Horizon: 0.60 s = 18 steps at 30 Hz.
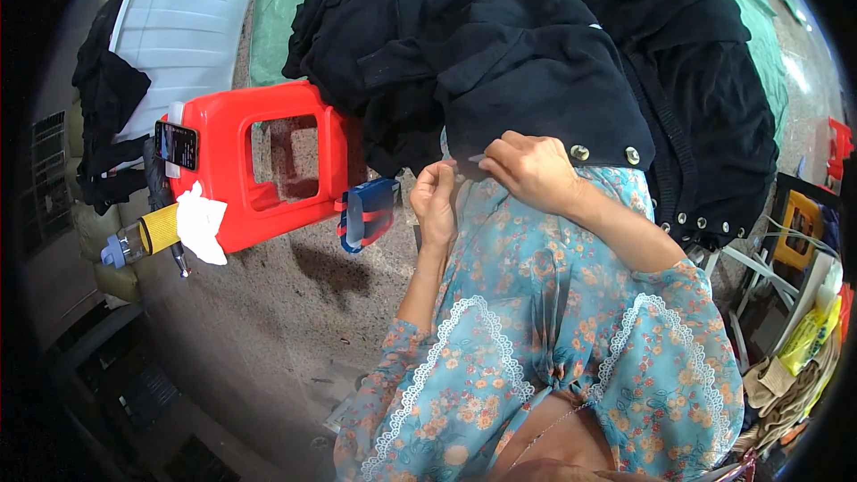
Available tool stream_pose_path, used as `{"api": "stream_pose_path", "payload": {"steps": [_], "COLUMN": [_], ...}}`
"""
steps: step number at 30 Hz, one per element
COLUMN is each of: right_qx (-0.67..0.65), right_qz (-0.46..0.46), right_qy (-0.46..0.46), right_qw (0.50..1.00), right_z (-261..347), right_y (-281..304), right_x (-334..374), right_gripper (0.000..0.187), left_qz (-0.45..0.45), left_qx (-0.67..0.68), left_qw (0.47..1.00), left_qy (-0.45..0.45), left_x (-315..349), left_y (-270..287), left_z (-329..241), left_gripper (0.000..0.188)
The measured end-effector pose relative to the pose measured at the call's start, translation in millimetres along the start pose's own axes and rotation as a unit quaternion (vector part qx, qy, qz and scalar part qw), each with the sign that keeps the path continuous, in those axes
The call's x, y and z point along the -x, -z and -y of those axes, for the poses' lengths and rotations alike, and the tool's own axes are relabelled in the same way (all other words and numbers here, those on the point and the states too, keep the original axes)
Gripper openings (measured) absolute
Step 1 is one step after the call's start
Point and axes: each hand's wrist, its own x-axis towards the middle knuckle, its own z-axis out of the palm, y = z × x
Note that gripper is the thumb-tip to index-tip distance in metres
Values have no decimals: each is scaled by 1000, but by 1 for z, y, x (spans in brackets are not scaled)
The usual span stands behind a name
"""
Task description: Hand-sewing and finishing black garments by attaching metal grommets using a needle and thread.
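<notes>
A black knit garment (pixel 536 89) lies across my lap, with shiny round buttons (pixel 579 153) along its near edge. At that edge, my right hand (pixel 533 171) is closed in a pinch, and a small pale tip shows at its fingertips. My left hand (pixel 435 203) is just left of it, thumb and fingers pressed together close to the garment's corner. What either pinch holds is too small to name. The two hands' fingertips are a short gap apart.
Left of me is a red plastic stool (pixel 219 187) with a phone (pixel 177 145), white tissue (pixel 202 225) and yellow-sleeved bottle (pixel 147 234). A blue pouch (pixel 373 210) hangs beside it. More black garments (pixel 696 80) lie right on a green sheet (pixel 277 31). A pale bin (pixel 183 18) stands far left.
</notes>
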Motion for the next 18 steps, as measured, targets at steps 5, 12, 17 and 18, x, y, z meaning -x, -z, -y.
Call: {"api": "stream_pose_path", "payload": {"steps": [5,12,17,18], "right_qx": [16,45,-8,-7], "right_qz": [-16,14,35,34], "right_qy": [94,96,69,68], "right_qw": [995,994,997,997], "right_z": [10,4,4,3], "right_y": [0,-5,4,5], "right_x": [-7,-6,3,3], "right_gripper": [19,20,22,22], "left_qz": [7,12,-82,-80], "left_qx": [62,90,96,97], "left_qw": [998,995,991,991], "left_qy": [27,35,38,39], "left_x": [-1,-2,-5,-5], "left_y": [0,-1,-5,-7], "left_z": [-1,-3,-13,-19], "left_gripper": [19,20,34,34]}}
